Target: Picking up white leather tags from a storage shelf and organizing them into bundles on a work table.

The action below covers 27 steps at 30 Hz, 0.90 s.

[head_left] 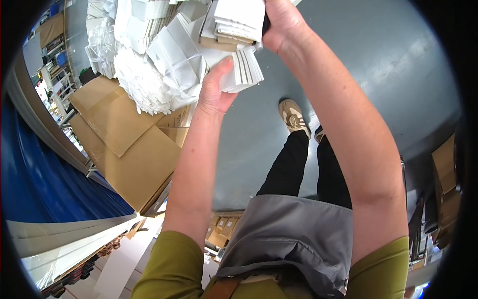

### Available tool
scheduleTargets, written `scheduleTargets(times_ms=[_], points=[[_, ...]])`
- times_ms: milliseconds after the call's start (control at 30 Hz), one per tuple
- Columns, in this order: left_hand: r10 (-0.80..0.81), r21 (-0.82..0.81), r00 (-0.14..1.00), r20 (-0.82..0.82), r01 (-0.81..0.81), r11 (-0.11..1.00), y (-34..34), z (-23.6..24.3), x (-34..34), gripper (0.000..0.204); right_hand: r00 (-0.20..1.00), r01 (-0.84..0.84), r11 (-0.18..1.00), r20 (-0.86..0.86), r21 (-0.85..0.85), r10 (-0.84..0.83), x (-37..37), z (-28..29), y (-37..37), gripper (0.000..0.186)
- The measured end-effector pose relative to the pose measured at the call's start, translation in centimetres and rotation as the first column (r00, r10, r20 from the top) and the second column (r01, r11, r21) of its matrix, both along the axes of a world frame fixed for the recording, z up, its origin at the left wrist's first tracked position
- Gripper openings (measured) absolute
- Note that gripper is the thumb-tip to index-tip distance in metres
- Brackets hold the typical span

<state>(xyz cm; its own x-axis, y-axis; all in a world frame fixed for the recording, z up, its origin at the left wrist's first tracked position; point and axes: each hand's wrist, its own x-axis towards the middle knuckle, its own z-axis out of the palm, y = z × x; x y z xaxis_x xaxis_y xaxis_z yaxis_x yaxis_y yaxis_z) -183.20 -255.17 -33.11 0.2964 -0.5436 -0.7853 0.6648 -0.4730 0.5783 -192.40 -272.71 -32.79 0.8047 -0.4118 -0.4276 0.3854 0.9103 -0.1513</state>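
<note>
My left hand (217, 92) grips a stack of flat white cardboard pieces (242, 72). Its thumb lies over the top of the stack, while the other fingers are hidden beneath. At the top edge of the view, my right hand (285, 25) is closed against the side of a second stack of white card pieces (240, 15), which shows brown layers low down. Something dark shows between that palm and the stack, too little of it to name. Both stacks are close together, the second one above and partly over the first.
Left of my hands are heaped strapped bundles of white card (174, 52) and a fanned white pile (141, 79). Brown cardboard boxes (122, 134) sit below them, next to a blue curtain (55, 169). Grey floor (378, 50) extends to the right, with more cartons (444, 164) at the edge.
</note>
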Motion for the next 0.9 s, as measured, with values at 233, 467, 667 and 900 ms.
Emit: scheduleTargets(times_ms=[233,467,667,900], points=[[-0.003,-0.201,0.895,-0.446,-0.097,0.975,0.2,-0.2,1.7,0.053,1.0,0.008,1.0,-0.014,0.03,-0.008,0.7,0.4,0.0,0.073],[-0.021,-0.172,0.804,-0.594,-0.102,0.98,0.7,-0.3,3.2,0.063,1.0,-0.001,1.0,-0.017,0.018,0.001,0.6,0.5,-0.1,0.073],[-0.071,-0.194,0.712,-0.698,-0.094,0.976,0.8,-0.2,3.1,0.059,0.999,0.003,1.0,-0.048,0.027,-0.002,0.6,0.1,0.1,0.076],[-0.094,-0.016,0.861,-0.5,0.1,0.995,1.2,1.9,3.5,0.051,1.0,0.014,0.997,0.021,0.074,-0.016,0.4,0.1,0.4,0.076]])
